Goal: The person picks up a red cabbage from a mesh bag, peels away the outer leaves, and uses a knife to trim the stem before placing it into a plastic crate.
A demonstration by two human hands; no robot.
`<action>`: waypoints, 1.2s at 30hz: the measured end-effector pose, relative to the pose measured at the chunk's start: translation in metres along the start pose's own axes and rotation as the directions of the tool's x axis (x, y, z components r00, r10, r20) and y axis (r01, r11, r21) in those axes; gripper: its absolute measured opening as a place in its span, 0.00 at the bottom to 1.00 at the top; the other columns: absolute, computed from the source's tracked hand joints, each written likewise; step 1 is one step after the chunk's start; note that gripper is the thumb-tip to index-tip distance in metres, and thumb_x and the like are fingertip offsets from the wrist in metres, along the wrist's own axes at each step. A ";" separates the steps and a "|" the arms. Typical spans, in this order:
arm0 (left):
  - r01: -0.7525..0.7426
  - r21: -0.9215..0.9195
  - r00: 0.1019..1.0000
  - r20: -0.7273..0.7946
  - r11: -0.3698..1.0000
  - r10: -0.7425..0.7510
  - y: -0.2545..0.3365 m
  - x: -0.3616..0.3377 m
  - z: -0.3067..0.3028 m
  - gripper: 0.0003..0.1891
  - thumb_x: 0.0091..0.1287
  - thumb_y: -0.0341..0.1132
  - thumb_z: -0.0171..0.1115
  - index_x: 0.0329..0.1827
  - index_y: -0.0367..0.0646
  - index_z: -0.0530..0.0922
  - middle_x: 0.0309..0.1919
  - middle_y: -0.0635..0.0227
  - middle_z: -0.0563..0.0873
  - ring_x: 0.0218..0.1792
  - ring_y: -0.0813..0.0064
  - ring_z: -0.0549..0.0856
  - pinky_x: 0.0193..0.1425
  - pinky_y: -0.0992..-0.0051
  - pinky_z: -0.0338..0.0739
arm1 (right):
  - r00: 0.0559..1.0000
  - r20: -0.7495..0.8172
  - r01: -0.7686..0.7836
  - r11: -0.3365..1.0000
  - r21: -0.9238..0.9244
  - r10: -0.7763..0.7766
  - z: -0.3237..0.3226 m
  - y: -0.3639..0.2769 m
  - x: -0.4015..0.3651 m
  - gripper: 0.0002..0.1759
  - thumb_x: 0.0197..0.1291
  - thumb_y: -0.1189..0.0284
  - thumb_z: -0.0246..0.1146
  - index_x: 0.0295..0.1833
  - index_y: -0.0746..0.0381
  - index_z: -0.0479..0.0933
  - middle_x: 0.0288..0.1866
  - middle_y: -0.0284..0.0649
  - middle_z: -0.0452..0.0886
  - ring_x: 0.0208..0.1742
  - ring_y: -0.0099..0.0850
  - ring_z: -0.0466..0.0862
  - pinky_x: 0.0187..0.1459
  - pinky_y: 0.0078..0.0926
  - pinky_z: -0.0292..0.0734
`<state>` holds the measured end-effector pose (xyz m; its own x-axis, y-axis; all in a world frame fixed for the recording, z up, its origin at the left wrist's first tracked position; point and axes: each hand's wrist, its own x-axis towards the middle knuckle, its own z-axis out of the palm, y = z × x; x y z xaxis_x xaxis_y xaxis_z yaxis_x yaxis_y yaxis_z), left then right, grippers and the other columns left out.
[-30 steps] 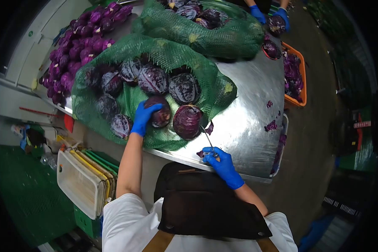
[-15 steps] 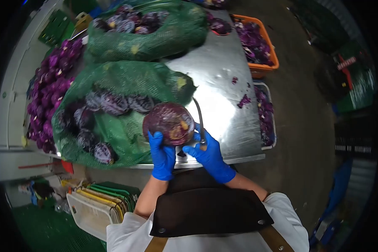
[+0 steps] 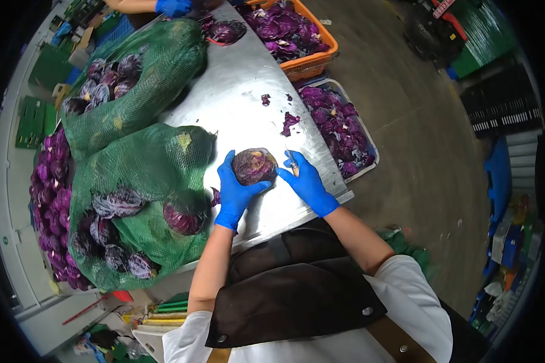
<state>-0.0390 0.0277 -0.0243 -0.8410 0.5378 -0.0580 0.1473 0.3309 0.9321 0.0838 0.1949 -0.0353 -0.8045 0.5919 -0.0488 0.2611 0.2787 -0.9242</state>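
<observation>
A purple cabbage (image 3: 254,167) is over the metal table, stem end showing. My left hand (image 3: 237,192), in a blue glove, is wrapped round its left and near side. My right hand (image 3: 307,183), also gloved in blue, is closed on a knife (image 3: 293,164) with a light handle, just right of the cabbage; its thumb side is close to the cabbage. The blade is hard to make out against the shiny table. Left of my left hand, a green mesh bag (image 3: 157,157) holds several purple cabbages (image 3: 118,202).
Another mesh bag (image 3: 157,78) lies farther back, beside a pile of purple cabbages (image 3: 51,206). An orange crate (image 3: 312,65) and a white-rimmed crate (image 3: 369,136) of leaves stand right of the table (image 3: 242,78). Another person's gloved hand (image 3: 174,7) shows at the top.
The view has turned toward the right. The cabbage in my left hand has moved away from the mesh bag, over bare metal. Another person's hand has come into view.
</observation>
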 end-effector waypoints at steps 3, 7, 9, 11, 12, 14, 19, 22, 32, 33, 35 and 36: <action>-0.027 0.171 0.999 -0.038 0.985 0.034 0.012 0.002 0.005 0.62 0.35 0.47 0.88 0.71 0.31 0.59 0.63 0.52 0.68 0.63 0.58 0.73 0.71 0.64 0.69 | 0.998 -0.023 0.057 0.973 -0.223 -0.064 -0.004 -0.015 -0.017 0.20 0.67 0.63 0.62 0.59 0.62 0.71 0.42 0.51 0.83 0.42 0.51 0.85 0.44 0.45 0.80; 0.053 0.117 0.998 -0.025 0.992 -0.050 0.031 0.007 0.015 0.61 0.36 0.48 0.88 0.71 0.31 0.60 0.61 0.50 0.70 0.61 0.56 0.75 0.68 0.65 0.71 | 0.964 0.199 -0.112 0.948 -0.299 0.177 -0.015 -0.042 -0.028 0.10 0.69 0.67 0.56 0.48 0.63 0.70 0.36 0.55 0.81 0.37 0.57 0.83 0.38 0.51 0.77; 0.033 0.167 0.999 -0.008 0.985 -0.032 0.041 0.009 0.017 0.60 0.37 0.48 0.87 0.71 0.31 0.59 0.62 0.49 0.69 0.63 0.54 0.73 0.69 0.62 0.69 | 0.963 0.202 -0.106 0.939 -0.328 0.179 -0.016 -0.042 -0.030 0.10 0.68 0.67 0.56 0.46 0.64 0.70 0.33 0.57 0.80 0.35 0.57 0.83 0.36 0.52 0.76; -0.009 0.213 1.000 0.003 0.977 0.009 0.042 0.009 0.021 0.59 0.38 0.49 0.86 0.71 0.31 0.59 0.63 0.48 0.68 0.64 0.52 0.72 0.70 0.60 0.68 | 0.949 0.233 -0.125 0.930 -0.345 0.214 -0.025 -0.049 -0.028 0.11 0.67 0.68 0.56 0.46 0.65 0.69 0.32 0.57 0.80 0.34 0.57 0.83 0.36 0.52 0.76; 0.001 0.247 1.000 0.013 0.969 -0.005 0.042 0.009 0.021 0.59 0.39 0.48 0.85 0.71 0.31 0.58 0.64 0.47 0.67 0.67 0.49 0.68 0.72 0.59 0.64 | 0.940 0.254 -0.127 0.924 -0.361 0.229 -0.027 -0.047 -0.026 0.11 0.67 0.68 0.57 0.45 0.66 0.69 0.31 0.58 0.80 0.34 0.57 0.83 0.35 0.52 0.76; -0.035 0.259 0.999 0.024 0.965 0.030 0.041 0.008 0.023 0.59 0.39 0.48 0.85 0.72 0.32 0.58 0.65 0.47 0.66 0.67 0.49 0.67 0.73 0.59 0.63 | 0.916 0.303 -0.130 0.910 -0.394 0.262 -0.028 -0.043 -0.021 0.12 0.67 0.68 0.57 0.45 0.67 0.69 0.30 0.58 0.79 0.33 0.56 0.83 0.35 0.53 0.76; -0.012 0.217 1.000 0.001 0.976 0.012 0.030 0.008 0.028 0.60 0.39 0.47 0.85 0.72 0.32 0.57 0.66 0.48 0.65 0.68 0.51 0.66 0.75 0.60 0.60 | 0.894 0.350 -0.125 0.907 -0.401 0.278 -0.022 -0.027 -0.008 0.14 0.67 0.67 0.55 0.46 0.69 0.68 0.32 0.59 0.81 0.33 0.55 0.83 0.36 0.51 0.77; -0.012 0.188 1.000 -0.004 0.982 0.013 0.031 0.008 0.027 0.60 0.39 0.47 0.86 0.72 0.32 0.57 0.66 0.48 0.65 0.68 0.52 0.66 0.75 0.61 0.60 | 0.900 0.325 -0.157 0.911 -0.381 0.291 -0.016 -0.021 -0.003 0.16 0.67 0.67 0.55 0.50 0.70 0.68 0.34 0.57 0.82 0.35 0.54 0.83 0.39 0.50 0.77; -0.047 -0.136 0.995 -0.098 0.990 0.034 0.017 -0.023 0.025 0.61 0.40 0.41 0.87 0.74 0.33 0.54 0.66 0.55 0.64 0.69 0.62 0.65 0.76 0.66 0.60 | 0.832 0.455 -0.367 0.930 0.023 0.317 -0.017 -0.015 0.011 0.34 0.67 0.68 0.56 0.78 0.52 0.57 0.34 0.51 0.82 0.31 0.41 0.84 0.37 0.38 0.81; -0.063 -0.158 0.994 -0.093 0.985 0.049 0.018 -0.026 0.022 0.61 0.40 0.41 0.87 0.74 0.33 0.54 0.67 0.55 0.64 0.70 0.62 0.65 0.77 0.66 0.60 | 0.769 0.501 -0.488 0.871 0.056 0.398 -0.022 -0.032 0.009 0.35 0.67 0.69 0.56 0.79 0.51 0.56 0.33 0.49 0.81 0.29 0.39 0.83 0.35 0.36 0.81; -0.079 0.036 0.996 -0.050 0.996 0.081 0.024 -0.033 0.009 0.60 0.39 0.43 0.86 0.74 0.36 0.56 0.67 0.54 0.65 0.70 0.60 0.65 0.76 0.64 0.61 | 0.904 0.386 -0.238 0.966 0.097 0.184 -0.011 -0.006 -0.005 0.37 0.67 0.68 0.58 0.80 0.49 0.54 0.30 0.43 0.78 0.23 0.27 0.78 0.26 0.26 0.78; -0.123 0.162 0.991 -0.032 0.979 0.130 0.037 -0.035 0.000 0.60 0.39 0.43 0.86 0.74 0.36 0.57 0.66 0.54 0.65 0.70 0.59 0.65 0.76 0.64 0.61 | 0.950 0.308 -0.070 0.995 0.064 0.047 0.001 0.010 -0.015 0.37 0.67 0.68 0.58 0.80 0.49 0.55 0.30 0.41 0.77 0.21 0.24 0.76 0.25 0.24 0.77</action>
<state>-0.0044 0.0212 0.0122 -0.8309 0.5514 0.0751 0.3323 0.3834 0.8617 0.0981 0.1883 -0.0444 -0.9166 0.3424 -0.2066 0.2821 0.1871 -0.9410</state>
